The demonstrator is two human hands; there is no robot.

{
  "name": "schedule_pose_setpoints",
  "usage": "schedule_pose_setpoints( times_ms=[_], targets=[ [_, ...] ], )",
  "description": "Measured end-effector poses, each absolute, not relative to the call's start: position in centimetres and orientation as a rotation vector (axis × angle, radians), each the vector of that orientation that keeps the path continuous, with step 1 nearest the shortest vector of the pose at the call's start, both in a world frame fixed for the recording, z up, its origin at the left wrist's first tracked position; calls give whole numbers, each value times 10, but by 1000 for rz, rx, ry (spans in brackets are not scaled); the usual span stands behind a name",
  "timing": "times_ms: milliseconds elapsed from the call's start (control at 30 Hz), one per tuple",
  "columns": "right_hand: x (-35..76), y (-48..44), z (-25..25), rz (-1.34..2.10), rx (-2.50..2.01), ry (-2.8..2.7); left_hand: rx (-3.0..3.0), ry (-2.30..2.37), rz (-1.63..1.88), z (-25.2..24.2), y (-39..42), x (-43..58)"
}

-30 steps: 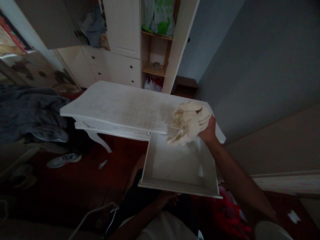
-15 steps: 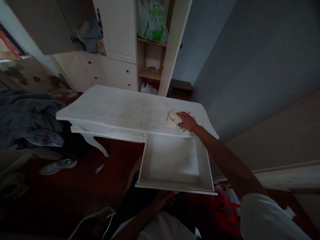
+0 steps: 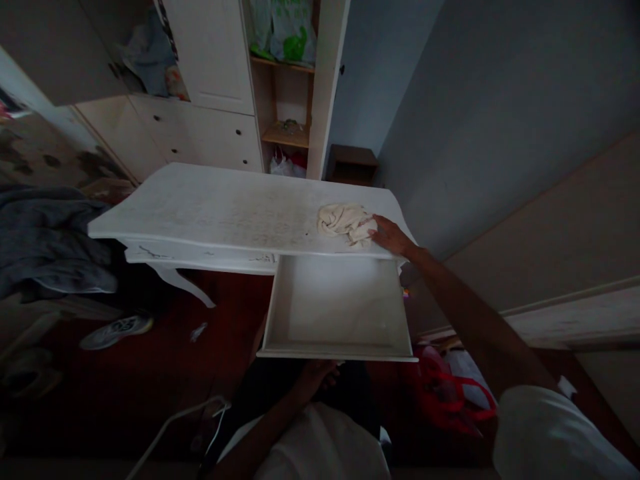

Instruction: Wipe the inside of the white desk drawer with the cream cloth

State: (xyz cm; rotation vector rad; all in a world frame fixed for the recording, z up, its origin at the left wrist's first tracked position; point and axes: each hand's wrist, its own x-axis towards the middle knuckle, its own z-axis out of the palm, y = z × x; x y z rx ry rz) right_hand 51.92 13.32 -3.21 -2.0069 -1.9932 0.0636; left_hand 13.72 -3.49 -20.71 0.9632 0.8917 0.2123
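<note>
A crumpled cream cloth (image 3: 343, 220) lies on the right part of a white desk (image 3: 210, 197) with greyish smudges on its top. My right hand (image 3: 393, 237) is at the cloth's right edge, fingers stretched towards it and apart, not wrapped round it. Below the desktop a white drawer (image 3: 340, 307) is pulled out towards me, and nothing shows inside it. My left hand (image 3: 320, 377) is low in front of my lap, just under the drawer front, with its fingers curled. Whatever those fingers hold, if anything, is hidden.
A cabinet (image 3: 217, 140) with open shelves and plastic bags stands behind the desk. Dark clothing (image 3: 50, 233) is heaped at the left, above a shoe (image 3: 117, 331) on the floor. A red bag (image 3: 450, 393) sits at lower right. The wall (image 3: 500, 133) borders the right side.
My right hand has slid off the top of the cloth to its right edge, leaving more of the cloth showing. The view has shifted slightly; my left hand stays beneath the drawer front.
</note>
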Motion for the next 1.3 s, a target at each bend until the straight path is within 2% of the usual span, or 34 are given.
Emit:
schedule_pose_setpoints(
  times_ms=[233,500,1300],
  targets=[
    [538,102,-69,-107,-2059,-1819,771,841,257,-204,-33,132],
    [531,103,-65,-145,-2092,-1848,682,712,239,-194,-24,127],
    [530,102,-67,-122,-2054,-1810,742,824,455,-142,-20,142]
  ],
)
